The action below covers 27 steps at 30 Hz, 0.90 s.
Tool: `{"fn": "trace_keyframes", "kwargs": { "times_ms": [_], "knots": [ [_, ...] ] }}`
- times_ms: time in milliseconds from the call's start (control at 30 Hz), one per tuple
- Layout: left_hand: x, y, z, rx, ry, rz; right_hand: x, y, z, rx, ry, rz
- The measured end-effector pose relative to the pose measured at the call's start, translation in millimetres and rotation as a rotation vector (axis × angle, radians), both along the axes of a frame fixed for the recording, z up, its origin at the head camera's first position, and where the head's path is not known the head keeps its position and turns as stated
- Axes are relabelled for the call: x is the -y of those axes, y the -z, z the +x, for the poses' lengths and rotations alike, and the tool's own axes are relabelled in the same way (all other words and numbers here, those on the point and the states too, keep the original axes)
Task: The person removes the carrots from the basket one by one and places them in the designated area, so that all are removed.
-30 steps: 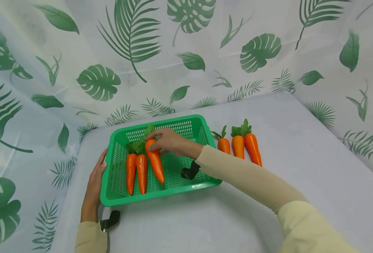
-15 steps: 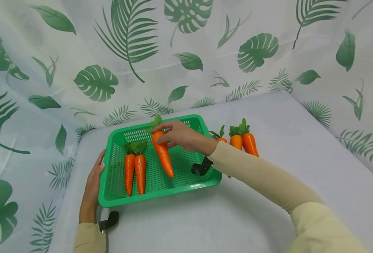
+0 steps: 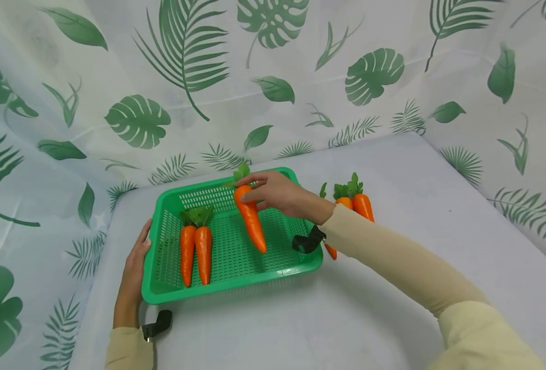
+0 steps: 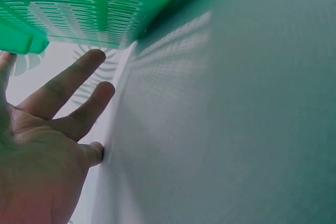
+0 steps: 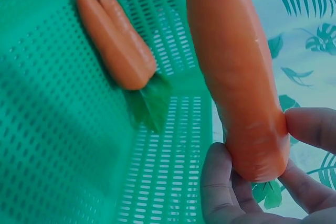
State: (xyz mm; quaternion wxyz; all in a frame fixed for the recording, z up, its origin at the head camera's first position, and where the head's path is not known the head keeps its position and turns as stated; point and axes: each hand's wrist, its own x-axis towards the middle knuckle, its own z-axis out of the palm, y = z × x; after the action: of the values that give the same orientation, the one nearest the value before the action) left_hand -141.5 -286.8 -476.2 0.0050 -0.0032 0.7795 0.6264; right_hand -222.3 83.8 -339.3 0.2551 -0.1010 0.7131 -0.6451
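Note:
My right hand (image 3: 277,194) pinches an orange carrot (image 3: 251,218) with green leaves near its leafy end, holding it over the green plastic basket (image 3: 236,288). In the right wrist view, thumb and fingers grip the thick end of that carrot (image 5: 236,77), which is raised above the basket floor. Two other carrots (image 3: 203,254) lie side by side in the left part of the basket, leaves toward the back. My left hand (image 3: 135,264) rests against the basket's left side. The left wrist view shows the left hand (image 4: 52,124) with spread fingers beside the slotted wall (image 4: 100,9).
Right of the basket, several carrots (image 3: 362,205) lie on the white table (image 3: 416,205), partly hidden by my right forearm. A leaf-printed white cloth (image 3: 301,118) hangs behind the table and along both sides. Each wrist bears a black camera (image 3: 309,240).
The held carrot has risen and moved right, away from the two carrots in the basket. My left hand stays at the basket's left side. The view has shifted slightly.

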Motion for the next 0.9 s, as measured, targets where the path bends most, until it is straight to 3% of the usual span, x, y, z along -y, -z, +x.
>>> {"fn": "trace_keyframes", "kwargs": {
  "times_ms": [333, 900],
  "knots": [
    [0.6, -0.1, 0.4, 0.005, 0.002, -0.006, -24.5, -3.1, 0.6, -0.012, -0.006, -0.040],
    [-0.7, -0.4, 0.8, 0.014, -0.005, -0.002, -80.6, -6.3, 0.4, -0.010, 0.107, 0.012]
  ]
}}
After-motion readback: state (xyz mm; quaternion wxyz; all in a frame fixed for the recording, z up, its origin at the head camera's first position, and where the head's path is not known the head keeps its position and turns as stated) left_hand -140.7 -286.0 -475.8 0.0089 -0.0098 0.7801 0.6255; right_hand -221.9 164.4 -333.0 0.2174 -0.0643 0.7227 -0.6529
